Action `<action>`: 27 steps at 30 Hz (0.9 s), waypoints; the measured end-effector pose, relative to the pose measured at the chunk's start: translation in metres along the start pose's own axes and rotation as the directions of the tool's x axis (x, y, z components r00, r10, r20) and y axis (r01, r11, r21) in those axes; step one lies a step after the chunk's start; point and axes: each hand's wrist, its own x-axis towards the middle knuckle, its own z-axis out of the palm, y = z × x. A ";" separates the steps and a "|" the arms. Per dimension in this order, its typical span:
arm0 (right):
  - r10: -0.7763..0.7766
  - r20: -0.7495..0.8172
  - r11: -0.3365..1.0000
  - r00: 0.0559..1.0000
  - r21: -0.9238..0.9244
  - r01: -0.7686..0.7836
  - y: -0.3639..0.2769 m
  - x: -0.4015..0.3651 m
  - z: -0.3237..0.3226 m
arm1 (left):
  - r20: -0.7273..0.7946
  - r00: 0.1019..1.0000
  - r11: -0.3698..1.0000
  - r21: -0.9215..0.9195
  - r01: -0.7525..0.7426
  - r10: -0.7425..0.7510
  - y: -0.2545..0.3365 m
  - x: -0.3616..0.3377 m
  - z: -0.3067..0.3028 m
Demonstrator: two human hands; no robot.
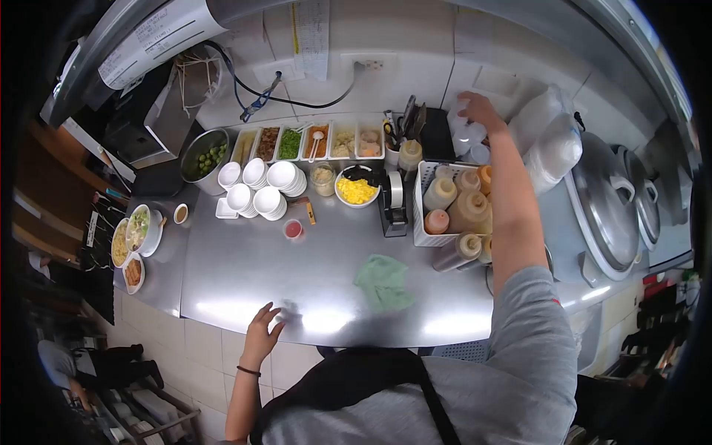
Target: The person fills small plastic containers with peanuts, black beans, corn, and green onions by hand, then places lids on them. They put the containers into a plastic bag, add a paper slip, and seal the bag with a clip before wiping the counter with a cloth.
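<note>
My left hand point(262, 331) is over the front edge of the steel counter point(245, 274), fingers apart and holding nothing visible. My right arm stretches over a white basket point(428, 239) of squeeze bottles to the back right. There my right hand point(480, 111) is at a clear plastic bag point(461, 132) with small clear cups or lids in it. Its fingers look spread, and whether they touch the plastic is hard to make out. A small cup of red sauce point(294, 229) stands on the counter between my hands. Right of it lies a crumpled green cloth point(384, 282).
Stacked white bowls point(282, 176), a bowl of yellow food point(357, 191) and a tape dispenser point(395, 204) stand behind. Trays of toppings point(289, 144) line the wall. Filled bowls point(139, 228) sit left; large lidded pots point(604, 200) stand right. Another person point(104, 367) is at lower left.
</note>
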 end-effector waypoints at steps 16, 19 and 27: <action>0.245 -0.114 0.904 0.963 0.385 -0.184 0.001 -0.007 -0.027 | 0.030 0.999 0.999 -0.044 -0.015 0.016 0.006 -0.005 0.017; 0.139 -0.149 0.987 0.979 -0.057 -0.149 -0.012 -0.017 -0.016 | 0.034 0.999 0.998 -0.053 -0.016 0.018 0.007 -0.005 0.020; 0.005 -0.089 0.948 0.996 -0.315 -0.033 -0.013 -0.008 -0.008 | 0.023 0.999 0.997 -0.073 -0.021 0.023 0.009 -0.009 0.024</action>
